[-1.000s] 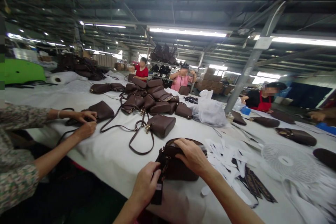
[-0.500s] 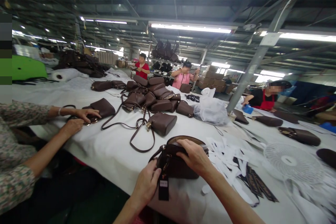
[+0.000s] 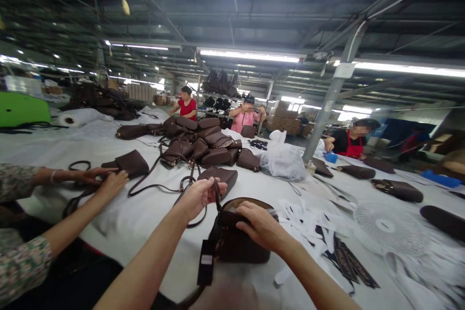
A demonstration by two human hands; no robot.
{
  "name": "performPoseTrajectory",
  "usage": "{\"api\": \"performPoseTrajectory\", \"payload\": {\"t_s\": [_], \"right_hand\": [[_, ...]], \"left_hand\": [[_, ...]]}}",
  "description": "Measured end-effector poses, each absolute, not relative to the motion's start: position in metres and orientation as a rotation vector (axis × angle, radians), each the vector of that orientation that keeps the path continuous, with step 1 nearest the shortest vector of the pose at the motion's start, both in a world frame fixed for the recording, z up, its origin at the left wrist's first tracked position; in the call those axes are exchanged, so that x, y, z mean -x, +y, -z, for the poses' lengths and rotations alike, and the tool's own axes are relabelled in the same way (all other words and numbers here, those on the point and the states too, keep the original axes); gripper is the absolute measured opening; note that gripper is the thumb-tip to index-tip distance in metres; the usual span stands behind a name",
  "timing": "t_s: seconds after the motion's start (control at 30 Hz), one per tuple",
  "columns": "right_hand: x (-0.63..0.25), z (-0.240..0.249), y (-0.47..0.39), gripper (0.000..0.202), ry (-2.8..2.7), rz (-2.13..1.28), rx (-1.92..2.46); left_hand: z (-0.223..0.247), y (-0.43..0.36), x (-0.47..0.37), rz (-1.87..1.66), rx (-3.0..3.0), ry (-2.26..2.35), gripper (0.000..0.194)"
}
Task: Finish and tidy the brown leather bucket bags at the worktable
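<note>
A dark brown handbag (image 3: pixel 243 248) stands on the white-covered table in front of me, its top unzipped and its tan lining showing. My right hand (image 3: pixel 259 225) grips the bag's upper edge, fingers over the rim at the opening. My left hand (image 3: pixel 199 196) is raised at the bag's left end, closed around its brown strap (image 3: pixel 217 197). A black hang tag (image 3: pixel 205 262) with a white label hangs at the bag's left side. Right behind my left hand lies another brown handbag (image 3: pixel 227 179), partly covered by that hand.
A pile of brown bags (image 3: pixel 203 143) lies further back, beside a clear plastic bag (image 3: pixel 281 157). At left, a co-worker's hands (image 3: pixel 112 186) handle another bag. White paper strips (image 3: pixel 303 223), black tags (image 3: pixel 350 261) and a white fan (image 3: pixel 388 227) lie right. A metal post (image 3: pixel 327 106) rises behind.
My left hand has moved up and away from the bag's side, lifting the strap. My right hand keeps its hold on the rim. The view has tilted up and turned slightly right.
</note>
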State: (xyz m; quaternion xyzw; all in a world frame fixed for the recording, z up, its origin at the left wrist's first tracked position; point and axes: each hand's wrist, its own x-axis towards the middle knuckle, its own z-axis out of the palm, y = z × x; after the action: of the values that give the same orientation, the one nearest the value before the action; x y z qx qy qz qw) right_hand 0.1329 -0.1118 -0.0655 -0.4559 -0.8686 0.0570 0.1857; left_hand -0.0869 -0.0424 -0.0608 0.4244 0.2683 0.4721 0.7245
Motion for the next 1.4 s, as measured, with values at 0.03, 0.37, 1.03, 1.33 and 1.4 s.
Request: {"api": "performPoseTrajectory", "payload": {"t_s": [0.03,0.37,1.03,1.33,1.4], "right_hand": [[-0.134,0.062,-0.111,0.017,-2.445,-0.195,1.284],[-0.143,0.086,-0.1,0.02,-2.459,-0.069,1.518],[-0.251,-0.009,-0.101,0.022,-2.175,0.227,1.47],[-0.173,0.067,-0.12,0.025,-2.577,0.131,1.465],[-0.169,0.069,-0.117,0.022,-2.512,-0.019,1.457]], "left_hand": [[0.048,-0.034,0.087,-1.021,-0.899,0.584,0.027],[-0.047,0.026,0.134,-1.274,-0.903,0.633,0.012],[-0.116,0.029,0.281,-1.216,-1.525,1.131,0.06],[-0.139,0.035,0.221,-1.131,-1.574,0.62,0.045],[-0.15,0.023,0.184,-0.949,-1.6,0.498,0.042]]}}
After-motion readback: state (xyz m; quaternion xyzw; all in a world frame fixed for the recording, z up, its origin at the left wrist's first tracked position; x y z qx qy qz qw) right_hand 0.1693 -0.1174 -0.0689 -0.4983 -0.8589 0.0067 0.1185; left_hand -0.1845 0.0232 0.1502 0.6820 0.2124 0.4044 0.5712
